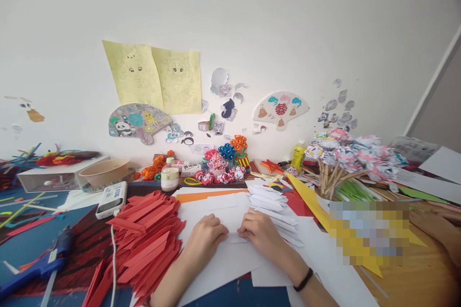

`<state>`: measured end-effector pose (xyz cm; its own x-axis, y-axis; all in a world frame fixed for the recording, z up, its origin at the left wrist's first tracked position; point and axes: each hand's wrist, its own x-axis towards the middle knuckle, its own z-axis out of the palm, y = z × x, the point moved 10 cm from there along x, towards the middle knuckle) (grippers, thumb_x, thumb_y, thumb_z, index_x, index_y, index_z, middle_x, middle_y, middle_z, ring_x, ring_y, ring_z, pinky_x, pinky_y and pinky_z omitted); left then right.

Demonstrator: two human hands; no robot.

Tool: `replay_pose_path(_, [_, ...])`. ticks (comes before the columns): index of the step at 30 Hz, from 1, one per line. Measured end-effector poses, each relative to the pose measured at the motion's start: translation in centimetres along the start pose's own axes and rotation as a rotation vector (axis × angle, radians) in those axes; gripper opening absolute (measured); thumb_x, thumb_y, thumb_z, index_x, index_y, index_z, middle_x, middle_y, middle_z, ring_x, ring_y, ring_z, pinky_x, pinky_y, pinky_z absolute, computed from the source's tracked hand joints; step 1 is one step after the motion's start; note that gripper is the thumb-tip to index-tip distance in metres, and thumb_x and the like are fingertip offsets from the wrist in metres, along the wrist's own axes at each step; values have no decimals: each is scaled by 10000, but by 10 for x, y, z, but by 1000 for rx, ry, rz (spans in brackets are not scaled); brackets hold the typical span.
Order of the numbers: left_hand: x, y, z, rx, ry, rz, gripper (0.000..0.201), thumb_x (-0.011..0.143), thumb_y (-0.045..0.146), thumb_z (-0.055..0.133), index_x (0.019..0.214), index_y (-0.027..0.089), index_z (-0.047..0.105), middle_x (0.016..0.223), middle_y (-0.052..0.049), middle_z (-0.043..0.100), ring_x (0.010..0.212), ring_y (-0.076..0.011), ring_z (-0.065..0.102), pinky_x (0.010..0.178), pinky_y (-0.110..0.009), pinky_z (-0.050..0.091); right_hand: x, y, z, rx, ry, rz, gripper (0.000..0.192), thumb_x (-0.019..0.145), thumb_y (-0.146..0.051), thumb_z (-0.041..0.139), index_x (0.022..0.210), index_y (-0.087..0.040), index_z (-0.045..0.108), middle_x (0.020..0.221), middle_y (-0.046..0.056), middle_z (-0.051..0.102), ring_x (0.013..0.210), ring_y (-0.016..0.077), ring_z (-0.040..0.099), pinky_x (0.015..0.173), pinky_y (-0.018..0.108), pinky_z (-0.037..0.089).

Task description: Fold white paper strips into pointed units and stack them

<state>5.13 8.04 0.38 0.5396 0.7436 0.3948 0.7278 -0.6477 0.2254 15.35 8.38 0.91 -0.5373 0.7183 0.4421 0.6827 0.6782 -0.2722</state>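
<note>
My left hand (204, 236) and my right hand (260, 231) rest side by side on a sheet of white paper (230, 216) lying flat on the desk. Both sets of fingertips pinch and press a fold in the sheet between them. A black band (303, 280) circles my right wrist. A pile of folded red paper strips (147, 240) lies just left of my left hand. A stack of folded white strips (270, 201) sits just beyond my right hand.
A blue glue gun (46, 264) lies at the front left, a white power bank (112, 197) and a small bottle (169, 175) behind the red pile. Paper flowers on sticks (345, 158) stand at the right. A beige bowl (104, 171) sits at the back left.
</note>
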Motion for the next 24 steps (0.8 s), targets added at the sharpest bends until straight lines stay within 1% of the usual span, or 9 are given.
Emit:
replay_pose_path(3, [-2,10,3,136,-24,98,230,897,179,509,716,196,651,685,-17,584,724,-164,494,638,-282,333,-1,-6,1,-60,-20,-45,237,867,-101,546,684,-186,671,694,6,619,736,156,514,657,272,355])
replay_pose_path(7, [-3,17,5,236,-25,171,245,913,206,496,695,176,606,703,-18,572,717,-161,481,619,-287,309,-2,-15,0,-93,-37,-83,132,879,-167,564,858,-211,687,820,13,637,818,174,509,705,293,355])
replay_pose_path(9, [-4,19,6,256,-36,186,230,914,213,497,710,174,595,719,-17,571,721,-161,480,618,-289,307,-2,-19,1,-110,-48,-99,115,883,-189,569,893,-218,680,844,13,635,835,178,505,718,301,349])
replay_pose_path(13, [-4,23,6,282,-48,211,170,908,222,511,765,181,593,732,-9,560,728,-163,476,619,-296,311,-3,-26,4,-157,-89,-132,165,902,-178,539,816,-209,676,779,10,620,802,170,500,685,298,330])
replay_pose_path(18, [-6,30,7,315,-58,264,215,928,237,471,751,178,578,744,-16,550,732,-167,480,618,-296,326,-3,-29,5,-231,-144,-133,186,894,-158,534,757,-193,655,732,15,622,777,173,503,662,308,303])
replay_pose_path(21, [-6,34,9,357,-95,297,212,928,221,466,749,171,568,757,-23,571,734,-172,490,627,-296,337,-4,-29,5,-237,-150,-112,204,893,-140,511,753,-196,648,721,19,642,775,179,509,677,318,296])
replay_pose_path(24, [-5,33,8,359,-145,287,187,919,204,479,765,170,580,751,-25,599,734,-177,507,645,-297,340,-8,-27,3,-233,-126,-74,222,894,-134,490,767,-200,660,699,31,660,747,186,507,689,329,288])
